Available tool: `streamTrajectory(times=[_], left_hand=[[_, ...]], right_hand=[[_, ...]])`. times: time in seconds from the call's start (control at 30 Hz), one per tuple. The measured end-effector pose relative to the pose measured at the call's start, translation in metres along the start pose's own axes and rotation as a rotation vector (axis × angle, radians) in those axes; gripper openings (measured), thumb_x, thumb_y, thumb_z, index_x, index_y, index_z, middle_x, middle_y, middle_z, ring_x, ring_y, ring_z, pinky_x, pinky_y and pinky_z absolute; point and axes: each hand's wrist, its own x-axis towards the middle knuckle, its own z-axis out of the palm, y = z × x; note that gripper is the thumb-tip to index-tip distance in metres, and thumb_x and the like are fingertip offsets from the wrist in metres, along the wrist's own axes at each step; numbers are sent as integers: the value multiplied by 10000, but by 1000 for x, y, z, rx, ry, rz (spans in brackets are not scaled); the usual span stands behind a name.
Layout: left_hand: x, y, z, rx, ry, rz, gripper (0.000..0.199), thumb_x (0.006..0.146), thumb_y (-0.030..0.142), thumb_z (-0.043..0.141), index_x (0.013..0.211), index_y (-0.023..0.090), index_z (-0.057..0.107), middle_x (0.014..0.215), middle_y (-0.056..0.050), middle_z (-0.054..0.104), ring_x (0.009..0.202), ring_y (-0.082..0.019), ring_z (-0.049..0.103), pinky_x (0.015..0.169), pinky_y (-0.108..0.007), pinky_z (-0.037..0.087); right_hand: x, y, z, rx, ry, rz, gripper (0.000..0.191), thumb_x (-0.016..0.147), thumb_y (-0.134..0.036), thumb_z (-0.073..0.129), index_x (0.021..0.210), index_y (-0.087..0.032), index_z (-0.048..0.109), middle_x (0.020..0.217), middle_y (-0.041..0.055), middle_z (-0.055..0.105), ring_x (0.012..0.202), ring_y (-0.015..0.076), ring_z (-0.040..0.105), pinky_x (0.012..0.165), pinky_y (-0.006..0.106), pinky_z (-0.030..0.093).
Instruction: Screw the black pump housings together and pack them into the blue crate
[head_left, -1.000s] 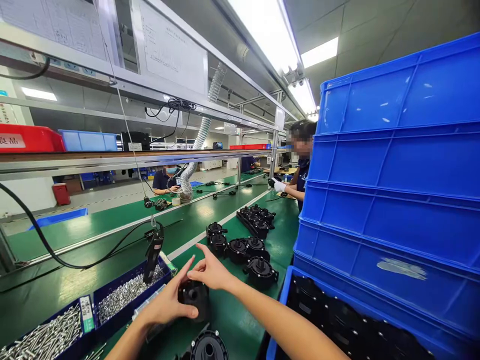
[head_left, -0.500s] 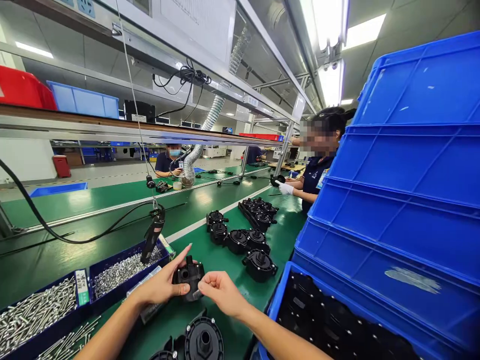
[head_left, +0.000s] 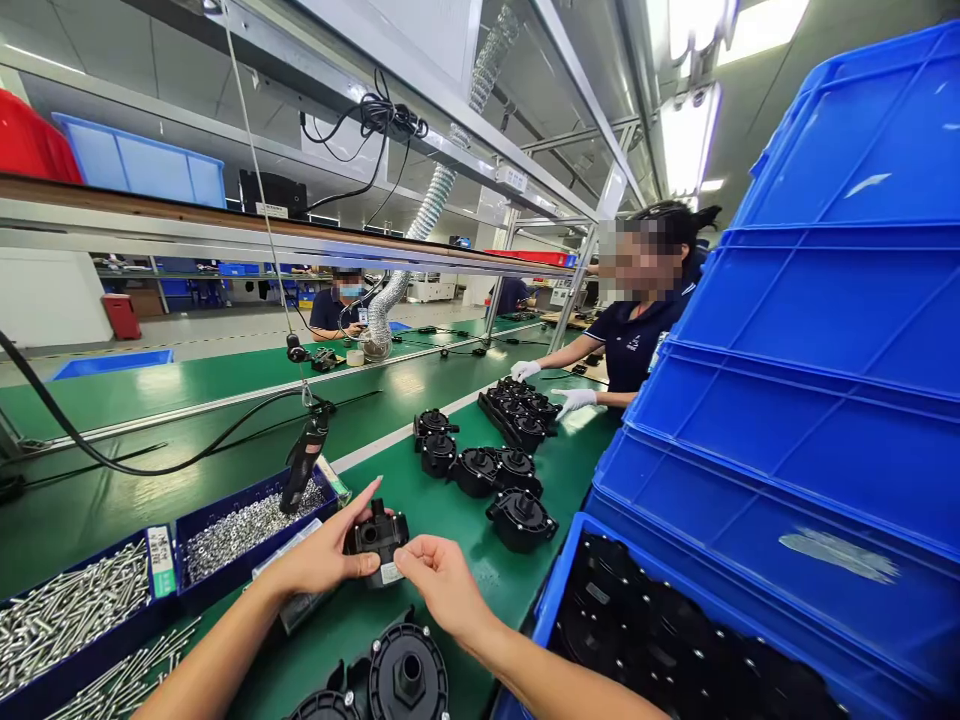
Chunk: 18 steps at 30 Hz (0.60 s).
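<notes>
A small black pump housing (head_left: 380, 540) is held above the green table, its round port facing up. My left hand (head_left: 326, 555) grips it from the left, thumb across its front and index finger stretched past it. On the lower front of the housing is a small pale label (head_left: 391, 573). My right hand (head_left: 442, 580) pinches with thumb and index finger at the housing's right edge, beside the label; what lies between the fingertips is too small to make out. Larger black housings (head_left: 409, 672) stand just below my hands.
Bins of long screws (head_left: 75, 610) and small screws (head_left: 240, 535) stand left, under a hanging electric screwdriver (head_left: 305, 455). Several black housings (head_left: 521, 518) sit ahead. Stacked blue crates (head_left: 817, 400) and an open crate of black parts (head_left: 551, 610) are right. A gloved co-worker (head_left: 637, 335) stands beyond.
The co-worker's gloved hands have moved to both sides of the far group of black housings. The label on my housing shows more clearly. My hands keep nearly the same pose.
</notes>
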Motion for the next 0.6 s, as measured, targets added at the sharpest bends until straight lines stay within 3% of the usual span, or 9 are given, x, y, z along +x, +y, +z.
streamTrajectory(times=[0.23,0.6], left_hand=[[1,-4,-2,-8,-12,22,1199,840,561,843,1714,285,70,1483,-140,581,1383,-326,524,1223,-494,340],[0,1,2,-41,-15,-8,1220,833,556,845,1714,276,49,1477,-140,587,1380,-342,526,1207,-501,370]], right_hand=[[-1,4,-1,-60,19,-60,559,803,-689,767,735,-147,649,622,-29,475,598,108,335,572,274,229],[-4,10,0,-145,51,-120,463,878,-594,723,779,-147,660,626,-33,482,590,114,356,559,267,258]])
